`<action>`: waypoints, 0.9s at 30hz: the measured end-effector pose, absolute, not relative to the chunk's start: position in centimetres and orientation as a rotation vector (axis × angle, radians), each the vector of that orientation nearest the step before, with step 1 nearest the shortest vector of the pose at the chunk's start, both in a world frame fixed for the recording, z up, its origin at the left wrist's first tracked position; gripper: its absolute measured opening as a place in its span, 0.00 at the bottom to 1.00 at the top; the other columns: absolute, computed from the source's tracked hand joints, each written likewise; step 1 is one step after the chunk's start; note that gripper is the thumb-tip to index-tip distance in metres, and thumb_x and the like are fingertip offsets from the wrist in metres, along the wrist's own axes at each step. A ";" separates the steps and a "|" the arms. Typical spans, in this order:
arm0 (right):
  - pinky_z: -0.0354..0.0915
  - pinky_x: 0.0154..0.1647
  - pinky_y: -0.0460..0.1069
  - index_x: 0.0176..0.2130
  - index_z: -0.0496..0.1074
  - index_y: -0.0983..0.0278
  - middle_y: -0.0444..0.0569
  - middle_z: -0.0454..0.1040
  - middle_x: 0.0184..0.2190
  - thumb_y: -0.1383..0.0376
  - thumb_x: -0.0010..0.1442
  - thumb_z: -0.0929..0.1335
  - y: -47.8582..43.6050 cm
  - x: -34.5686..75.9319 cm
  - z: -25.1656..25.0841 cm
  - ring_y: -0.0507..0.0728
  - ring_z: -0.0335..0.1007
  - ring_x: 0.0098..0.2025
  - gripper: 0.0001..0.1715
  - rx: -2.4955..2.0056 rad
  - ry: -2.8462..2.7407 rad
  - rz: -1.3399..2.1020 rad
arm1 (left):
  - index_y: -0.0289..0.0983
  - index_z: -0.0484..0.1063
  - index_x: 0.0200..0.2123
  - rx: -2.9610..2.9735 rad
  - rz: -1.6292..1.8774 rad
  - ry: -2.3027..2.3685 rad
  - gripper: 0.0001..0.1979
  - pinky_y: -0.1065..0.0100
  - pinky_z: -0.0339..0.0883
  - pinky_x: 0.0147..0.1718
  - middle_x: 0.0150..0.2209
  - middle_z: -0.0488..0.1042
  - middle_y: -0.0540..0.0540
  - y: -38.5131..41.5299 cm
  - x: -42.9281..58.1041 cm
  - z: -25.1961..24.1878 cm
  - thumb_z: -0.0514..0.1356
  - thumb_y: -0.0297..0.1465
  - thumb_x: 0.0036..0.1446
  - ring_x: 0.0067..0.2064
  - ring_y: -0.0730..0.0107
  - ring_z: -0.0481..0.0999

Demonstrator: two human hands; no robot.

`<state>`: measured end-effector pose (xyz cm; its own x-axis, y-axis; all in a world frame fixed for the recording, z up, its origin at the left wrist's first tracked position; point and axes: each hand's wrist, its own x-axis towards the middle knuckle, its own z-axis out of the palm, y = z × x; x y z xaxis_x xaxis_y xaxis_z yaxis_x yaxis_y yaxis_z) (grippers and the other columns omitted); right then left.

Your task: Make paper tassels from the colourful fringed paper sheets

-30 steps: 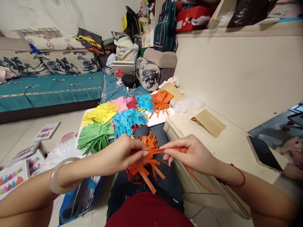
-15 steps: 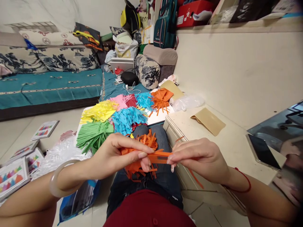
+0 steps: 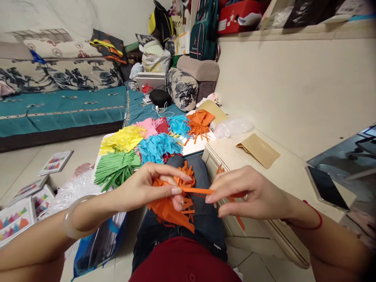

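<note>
Orange fringed paper (image 3: 169, 209) hangs over the jeans-clad lap below my left hand (image 3: 163, 188), whose thumb and fingers pinch it. A narrow orange band of the paper stretches from there to my right hand (image 3: 243, 194), which is closed on its other end. A few loose orange strips dangle behind and below the right hand. More orange fringe (image 3: 188, 174) lies on the lap just behind the left fingers. Beyond the knees, a white board (image 3: 195, 147) bears green fringe (image 3: 117, 168), yellow fringe (image 3: 125, 139), blue fringe (image 3: 160, 147) and another orange bunch (image 3: 201, 121).
At the right, a cream cabinet (image 3: 223, 150) holds a brown envelope (image 3: 260, 150) and a phone (image 3: 327, 188). Clear plastic (image 3: 233, 127) lies by the wall. Picture-covered packs (image 3: 55, 162) and a blue bag (image 3: 100, 250) are on the floor at the left.
The orange strips between my hands have come together into one narrow band. The fringed paper under my left hand has swung lower, and my right fingers have shifted and curled differently.
</note>
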<state>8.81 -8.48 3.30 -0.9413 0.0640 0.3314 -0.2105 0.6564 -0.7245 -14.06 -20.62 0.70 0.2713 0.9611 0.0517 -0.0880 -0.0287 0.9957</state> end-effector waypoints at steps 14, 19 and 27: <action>0.57 0.24 0.42 0.26 0.74 0.68 0.44 0.74 0.20 0.66 0.62 0.64 -8.9 4.9 3.6 0.46 0.66 0.20 0.16 -0.462 -2.986 1.125 | 0.36 0.74 0.39 1.946 0.773 1.338 0.08 0.77 0.66 0.32 0.34 0.80 0.48 -19.8 -13.6 0.6 0.56 0.29 0.61 0.33 0.74 0.78; 0.54 0.27 0.44 0.32 0.76 0.65 0.44 0.75 0.24 0.68 0.62 0.64 -8.7 4.8 3.7 0.47 0.65 0.23 0.12 -0.389 -3.138 0.869 | 0.36 0.79 0.35 1.933 0.720 1.380 0.08 0.75 0.67 0.33 0.33 0.81 0.47 -18.3 -13.4 0.1 0.60 0.30 0.57 0.33 0.70 0.79; 0.58 0.32 0.44 0.32 0.71 0.66 0.45 0.72 0.27 0.66 0.67 0.59 -6.6 5.7 3.3 0.49 0.65 0.28 0.16 -0.133 -3.216 1.035 | 0.33 0.80 0.34 1.626 0.664 1.119 0.08 0.77 0.66 0.29 0.27 0.80 0.46 -17.5 -14.0 -0.6 0.62 0.30 0.55 0.28 0.74 0.76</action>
<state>5.66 -6.59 3.33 -0.9685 0.0012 -0.2489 0.1461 0.8122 -0.5648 -14.00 -17.52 -0.60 0.4183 0.9030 -0.0979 0.3469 -0.0593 0.9360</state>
